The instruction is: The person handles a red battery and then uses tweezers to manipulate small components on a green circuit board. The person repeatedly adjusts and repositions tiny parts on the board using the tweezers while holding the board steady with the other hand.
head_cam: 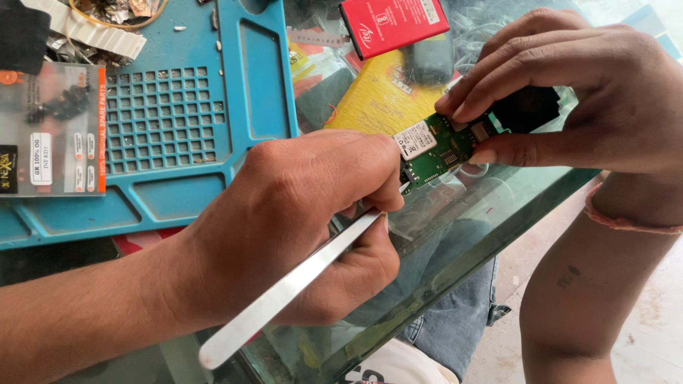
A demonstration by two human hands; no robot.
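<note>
Two hands work on a small green board above a glass table.

Seen from the head: the left hand [299, 220] is curled in a loose fist, fingers closed around a flat metal tool [284, 291] that slants up so its tip meets the green board [441, 146]. The right hand [569, 92] reaches in from the right, with fingers on top and thumb below pinching the board tight. The board sits over the glass table [469, 227], near a blue tray [178, 121] and a red battery [395, 25].
</note>
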